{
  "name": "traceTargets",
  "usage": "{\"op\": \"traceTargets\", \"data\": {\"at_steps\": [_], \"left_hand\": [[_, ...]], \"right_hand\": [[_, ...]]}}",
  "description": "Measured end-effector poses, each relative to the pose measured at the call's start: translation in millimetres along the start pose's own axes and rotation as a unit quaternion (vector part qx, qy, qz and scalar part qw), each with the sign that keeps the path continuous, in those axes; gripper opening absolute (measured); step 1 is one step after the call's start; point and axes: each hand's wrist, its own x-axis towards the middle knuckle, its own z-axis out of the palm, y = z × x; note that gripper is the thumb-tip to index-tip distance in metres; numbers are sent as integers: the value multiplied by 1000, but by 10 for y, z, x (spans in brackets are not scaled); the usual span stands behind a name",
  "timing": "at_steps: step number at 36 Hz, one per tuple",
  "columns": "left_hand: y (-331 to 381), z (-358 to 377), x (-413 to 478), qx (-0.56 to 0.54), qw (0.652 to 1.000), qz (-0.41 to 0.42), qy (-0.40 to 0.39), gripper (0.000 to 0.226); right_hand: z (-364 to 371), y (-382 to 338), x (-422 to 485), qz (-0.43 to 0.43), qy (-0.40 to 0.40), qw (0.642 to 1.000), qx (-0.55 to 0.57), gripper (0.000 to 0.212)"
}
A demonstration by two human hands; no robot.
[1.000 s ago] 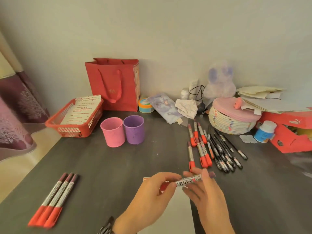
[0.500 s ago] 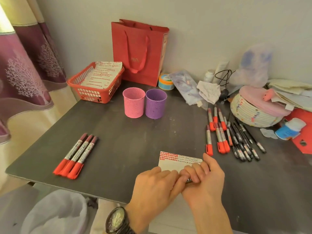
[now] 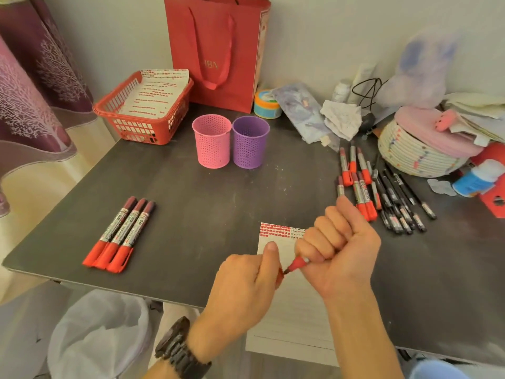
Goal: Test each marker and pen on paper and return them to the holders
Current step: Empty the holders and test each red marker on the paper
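Cap [image 3: 278,279] just pulled off and pinched in the left grip [image 3: 246,285], the right grip [image 3: 338,242] clenches the red marker [image 3: 297,262], nib bared over the paper [image 3: 289,318] for testing.

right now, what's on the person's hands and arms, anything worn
No gloves or rings show on either hand. The left hand has a dark, chunky-linked watch at its wrist. The right hand and its wrist wear nothing. No sleeve shows on either forearm.

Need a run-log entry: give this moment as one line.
right hand: grips uncapped red plastic marker | left hand: pinches its red cap | lined white paper: beneath hands
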Motion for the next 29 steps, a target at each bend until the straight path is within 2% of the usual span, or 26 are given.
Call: {"op": "traceTargets", "data": {"at_steps": [1,2,5,8,11,14,19,21,25,29], "left_hand": [[-55,-29,-11,-87,995,-42,-17,66],[-118,-80,-22,-123,990,-68,-9,66],[-357,-234,-25,-106,988,-81,76,67],[-468,-292,84,-114,986,-83,84,71],[-486,-295,291,-81,993,-66,54,69],[-494,-267,531,-13,999,-36,31,61],[-672,-181,730,111,993,39,19,34],[-719,-173,732,125,989,72,-4,23],[-735,-197,722,105,993,57,-9,19],[-693,-189,716,138,988,56,-26,20]], "right_hand": [[-50,-132,33,-12,-4,1000,9,53],[-108,-278,68,-31,-1,999,12,54],[-271,-588,158,-60,5,998,10,55],[-337,-550,255,-45,27,999,-12,51],[-346,-400,341,-15,78,995,-55,50],[-375,-285,407,9,113,985,-128,62],[-362,-176,517,27,88,977,-192,74],[-336,-151,557,27,85,967,-240,66],[-347,-47,628,-42,94,937,-333,30],[-441,86,677,-109,109,903,-400,22]]}}
